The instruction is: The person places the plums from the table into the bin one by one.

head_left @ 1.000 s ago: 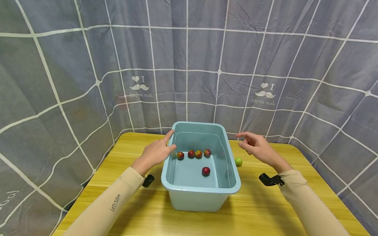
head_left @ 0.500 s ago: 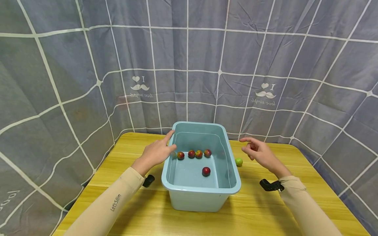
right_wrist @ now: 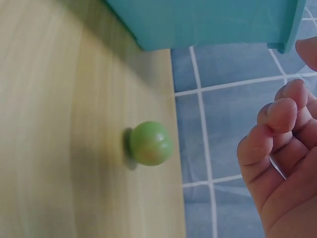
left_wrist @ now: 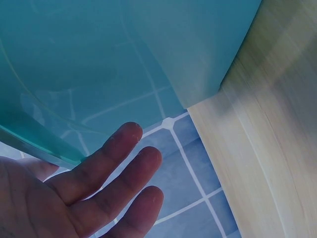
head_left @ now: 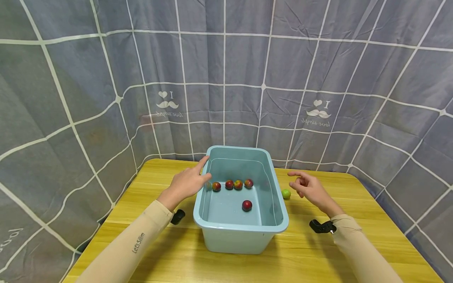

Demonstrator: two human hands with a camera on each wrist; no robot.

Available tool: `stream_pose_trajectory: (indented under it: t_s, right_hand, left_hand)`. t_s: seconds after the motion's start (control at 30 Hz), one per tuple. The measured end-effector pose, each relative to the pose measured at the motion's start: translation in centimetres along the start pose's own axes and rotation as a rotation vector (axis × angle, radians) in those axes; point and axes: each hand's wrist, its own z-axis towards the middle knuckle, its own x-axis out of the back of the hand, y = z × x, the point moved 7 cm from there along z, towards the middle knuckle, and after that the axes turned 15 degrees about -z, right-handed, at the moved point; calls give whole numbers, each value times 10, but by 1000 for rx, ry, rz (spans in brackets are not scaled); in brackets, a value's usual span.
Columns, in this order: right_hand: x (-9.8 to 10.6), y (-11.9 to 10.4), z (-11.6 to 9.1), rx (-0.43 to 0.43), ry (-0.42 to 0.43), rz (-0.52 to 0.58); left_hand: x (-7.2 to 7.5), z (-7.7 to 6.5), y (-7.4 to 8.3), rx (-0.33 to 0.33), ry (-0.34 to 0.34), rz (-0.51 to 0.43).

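Note:
A light blue plastic tub (head_left: 231, 226) stands on the wooden table. My left hand (head_left: 187, 182) rests at its left rim, index finger and thumb tip over the edge. The left wrist view shows the other fingers (left_wrist: 121, 181) held out along the outer wall. Inside lie several small red-and-yellow fruits (head_left: 229, 184) in a loose row, with one dark red fruit (head_left: 247, 205) nearer the front. Right of the tub, a small round green fruit (head_left: 286, 193) sits on the table. My right hand (head_left: 313, 190) hovers beside it, fingers loosely bent, holding nothing.
The yellow wooden table (head_left: 304, 255) spreads out around the tub. A grey curtain with white grid lines (head_left: 240, 98) hangs behind it and along both sides. Each wrist wears a black camera mount, such as the right mount (head_left: 322, 226).
My right hand has sunk a little and drawn slightly toward me, its fingers still bent. The left hand, tub and fruits stay where they were.

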Motion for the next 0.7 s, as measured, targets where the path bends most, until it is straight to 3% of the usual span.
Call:
stream_pose_trajectory:
  t_s: [0.7]
  right_hand:
    - [-19, 40, 3, -106, -25, 32]
  left_hand:
    - [-1, 3, 0, 20, 7, 6]
